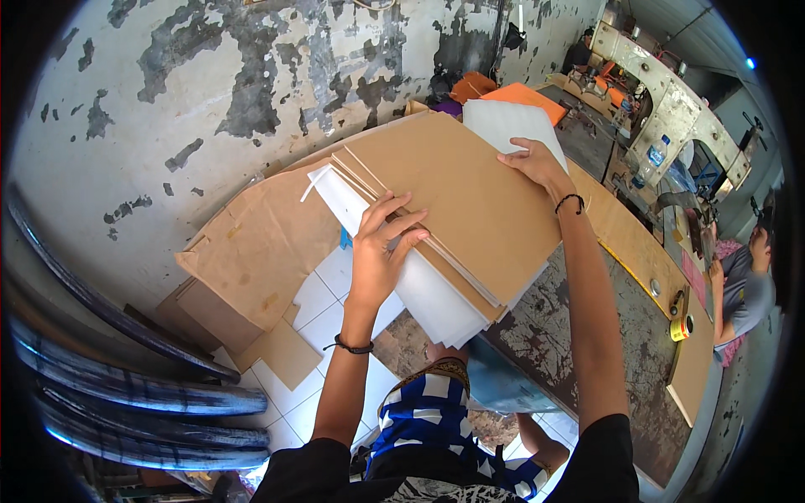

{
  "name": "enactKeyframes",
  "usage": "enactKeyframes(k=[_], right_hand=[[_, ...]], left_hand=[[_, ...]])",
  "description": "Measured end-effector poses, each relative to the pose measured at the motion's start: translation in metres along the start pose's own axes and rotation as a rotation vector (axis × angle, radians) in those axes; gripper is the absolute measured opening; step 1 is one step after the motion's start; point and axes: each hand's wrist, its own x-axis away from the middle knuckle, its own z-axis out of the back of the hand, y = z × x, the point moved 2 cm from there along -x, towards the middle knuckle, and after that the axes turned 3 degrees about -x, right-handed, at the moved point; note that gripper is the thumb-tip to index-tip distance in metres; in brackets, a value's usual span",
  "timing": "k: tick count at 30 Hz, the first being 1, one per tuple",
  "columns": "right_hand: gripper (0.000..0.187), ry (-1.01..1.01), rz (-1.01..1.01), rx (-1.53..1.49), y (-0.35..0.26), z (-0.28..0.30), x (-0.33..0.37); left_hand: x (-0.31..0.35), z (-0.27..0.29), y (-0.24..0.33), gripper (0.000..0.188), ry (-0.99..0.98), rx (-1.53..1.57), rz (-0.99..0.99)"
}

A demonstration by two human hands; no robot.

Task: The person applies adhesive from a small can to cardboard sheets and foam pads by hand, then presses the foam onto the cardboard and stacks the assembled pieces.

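Two hands flank the brown board stack (457, 189) at the left end of the worktop (549, 327), likely keeping sheets aligned: left hand (379, 247) left, right hand (541, 166) far right; whether fingers clamp, I cannot tell.

Stack of brown board sheets (474, 193), left edges staggered; white sheets (432, 298) beneath, jutting past that edge, near corners uneven.

wall (176, 92): white, peeling | floor (314, 295): white tiles | table (537, 323): dark, worn | light (750, 63): small, bluish
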Motion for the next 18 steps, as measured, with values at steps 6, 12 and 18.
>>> enactKeyframes(k=[6,12,18], right_hand=[[0.068,0.072,0.233,0.166,-0.014,0.016,0.034],[0.064,0.024,0.15,0.107,0.002,0.044,0.097],[0.061,0.045,0.165,-0.153,0.017,0.038,0.097]], left_hand=[[-0.005,0.004,0.001,0.031,-0.057,-0.082,-0.081],[-0.024,0.017,0.021,0.027,-0.255,-0.027,-0.268],[-0.021,0.003,0.024,0.022,-0.327,0.031,-0.334]])
